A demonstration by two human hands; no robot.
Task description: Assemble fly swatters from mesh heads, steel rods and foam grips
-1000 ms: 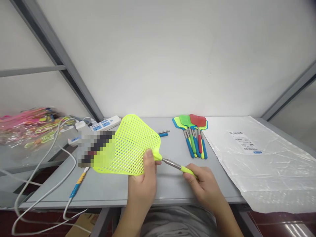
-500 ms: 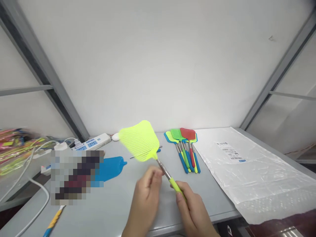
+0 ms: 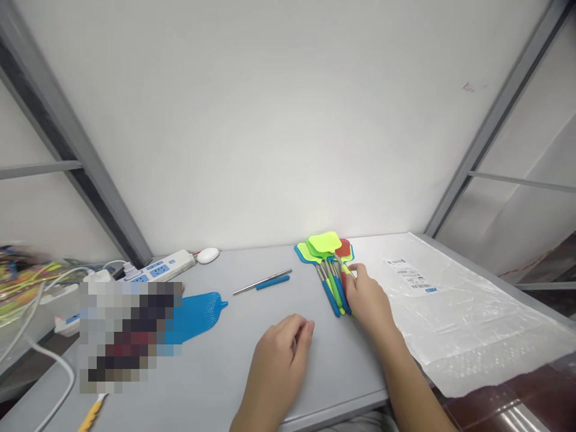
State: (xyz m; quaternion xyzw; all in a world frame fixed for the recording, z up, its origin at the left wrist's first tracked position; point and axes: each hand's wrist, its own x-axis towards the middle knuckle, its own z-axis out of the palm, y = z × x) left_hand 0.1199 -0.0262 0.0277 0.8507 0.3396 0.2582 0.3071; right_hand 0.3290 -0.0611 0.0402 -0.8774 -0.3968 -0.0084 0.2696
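Observation:
My right hand [image 3: 368, 295] is closed around the handle of a yellow fly swatter [image 3: 326, 242], whose head lies on top of a pile of fly swatters [image 3: 331, 294]. Blue, green, red and yellow heads and grips show in that pile, partly covered by the hand. Low over the front of the table, my left hand [image 3: 284, 354] is curled with thumb and fingers together, and nothing shows in it. Farther back lie a metal rod [image 3: 261, 282] and a blue handle [image 3: 272, 282]. A loose blue swatter head [image 3: 198, 315] is at the left.
A white plastic mailing bag [image 3: 450, 318] with a label covers the table's right side. To the left are a power strip [image 3: 173, 266], a white mouse [image 3: 207, 255], white cables [image 3: 67, 366] and a pixelated patch. Bagged colourful items [image 3: 27, 276] lie at the far left.
My right hand has carried the yellow fly swatter right and back onto the pile. My left hand has come away from its metal shaft and closed up. The view has shifted slightly.

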